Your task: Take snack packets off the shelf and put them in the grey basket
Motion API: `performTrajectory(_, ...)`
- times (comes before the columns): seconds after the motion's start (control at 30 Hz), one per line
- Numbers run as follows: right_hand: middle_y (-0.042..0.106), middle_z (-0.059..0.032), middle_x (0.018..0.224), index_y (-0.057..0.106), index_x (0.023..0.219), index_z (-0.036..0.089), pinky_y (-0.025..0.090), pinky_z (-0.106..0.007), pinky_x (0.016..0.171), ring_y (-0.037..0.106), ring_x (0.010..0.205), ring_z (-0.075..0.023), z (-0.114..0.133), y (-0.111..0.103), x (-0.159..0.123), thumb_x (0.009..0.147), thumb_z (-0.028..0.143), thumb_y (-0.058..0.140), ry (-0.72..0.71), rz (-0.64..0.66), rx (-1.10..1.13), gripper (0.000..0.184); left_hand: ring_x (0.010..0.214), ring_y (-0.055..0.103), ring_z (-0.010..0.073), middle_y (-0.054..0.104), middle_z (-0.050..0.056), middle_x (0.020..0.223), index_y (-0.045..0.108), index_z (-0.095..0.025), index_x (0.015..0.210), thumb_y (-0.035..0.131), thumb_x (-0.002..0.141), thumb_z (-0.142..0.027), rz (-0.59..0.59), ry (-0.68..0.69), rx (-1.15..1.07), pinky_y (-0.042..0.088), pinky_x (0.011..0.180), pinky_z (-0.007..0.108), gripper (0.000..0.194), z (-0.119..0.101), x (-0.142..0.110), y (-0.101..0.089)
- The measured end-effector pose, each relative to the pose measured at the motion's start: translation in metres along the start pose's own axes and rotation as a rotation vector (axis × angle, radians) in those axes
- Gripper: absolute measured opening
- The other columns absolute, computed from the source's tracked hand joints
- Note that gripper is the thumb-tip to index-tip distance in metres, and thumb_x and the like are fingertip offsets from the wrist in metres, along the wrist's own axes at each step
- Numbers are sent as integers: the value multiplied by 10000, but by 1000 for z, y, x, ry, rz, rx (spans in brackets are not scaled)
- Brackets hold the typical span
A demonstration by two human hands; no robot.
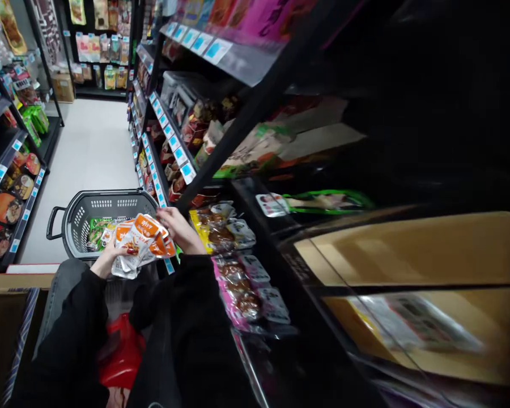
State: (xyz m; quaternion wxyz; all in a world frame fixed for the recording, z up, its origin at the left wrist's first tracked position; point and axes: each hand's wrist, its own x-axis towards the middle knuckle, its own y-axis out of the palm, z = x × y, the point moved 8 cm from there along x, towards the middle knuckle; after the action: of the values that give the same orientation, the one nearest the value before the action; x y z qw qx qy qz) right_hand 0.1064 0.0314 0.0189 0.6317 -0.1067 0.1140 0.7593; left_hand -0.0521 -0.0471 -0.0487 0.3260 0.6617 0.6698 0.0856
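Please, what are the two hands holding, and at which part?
Orange-and-white packets: the left hand grips their lower-left edge; the right hand is at their right edge.

Both hands hold a fanned bunch of orange-and-white packets [147, 238] above a grey basket [127, 202] — the left hand [105, 259] at the near left edge, the right hand [178, 228] at the right side. Green packets [97, 231] lie inside the basket. To the right, yellow-edged packs [219, 229] and pink-edged packs [240, 289] sit on a dark shelf — beyond the basket, pale floor [93, 147] runs between stocked racks [148, 107]. A red object [122, 351] shows between the person's legs.
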Motion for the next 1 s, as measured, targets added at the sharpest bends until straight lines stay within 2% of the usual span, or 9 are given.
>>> performTrajectory(0.13,623,-46,951,503,940,209,552,-302,706,652,833,-174,-39,-1,-10,676,661,607,-10,-20,239,534,907,670,258,699,85,1029,516,-171,1176,812,478,-100,-103,31,-29,537,810,358,761,4,2,-9)
performTrajectory(0.2,611,-67,1052,493,1050,203,545,-306,774,646,922,-181,-55,-1,-18,644,678,631,-87,-125,332,639,901,666,248,702,73,1004,530,-165,1142,815,462,-99,-160,57,-38,533,818,358,740,3,4,-14)
performTrajectory(0.3,573,-83,1183,434,1165,226,518,-330,876,619,1039,-198,-67,3,-28,586,671,679,-259,-273,403,770,952,653,255,693,75,1043,533,-163,1141,816,460,-102,-206,115,-36,516,862,372,741,-2,5,-18)
performTrajectory(0.4,605,-69,1115,416,1173,232,504,-349,903,629,987,-191,-71,13,-25,564,578,743,-298,-308,379,773,1051,624,269,665,92,1142,501,-173,1219,822,478,-104,-161,142,28,481,932,389,810,-5,5,-14)
performTrajectory(0.53,615,-15,969,433,1068,233,521,-329,848,632,851,-153,-82,9,-15,552,416,776,-241,-426,449,646,1180,554,276,596,133,1273,460,-153,1276,825,497,-102,-65,139,146,413,1026,410,861,-4,4,-5)
performTrajectory(0.7,608,13,906,452,1017,232,523,-307,794,614,773,-130,-94,8,-6,535,339,764,-198,-396,443,584,1195,544,282,620,125,1239,495,-147,1259,829,515,-121,-69,72,195,402,1043,419,816,1,4,-6)
performTrajectory(0.83,621,7,920,472,1002,229,525,-306,799,613,777,-130,-89,8,-6,528,323,769,-225,-362,420,567,1075,622,294,655,126,1176,527,-143,1230,775,654,-259,-95,-22,-1,460,985,448,638,7,4,-5)
performTrajectory(1.0,638,-5,968,470,1031,241,533,-322,807,629,800,-142,-81,10,-8,538,339,777,-240,-283,391,589,997,659,297,707,105,1039,585,-126,1152,751,648,-177,-150,-82,-89,505,927,456,533,11,3,-8)
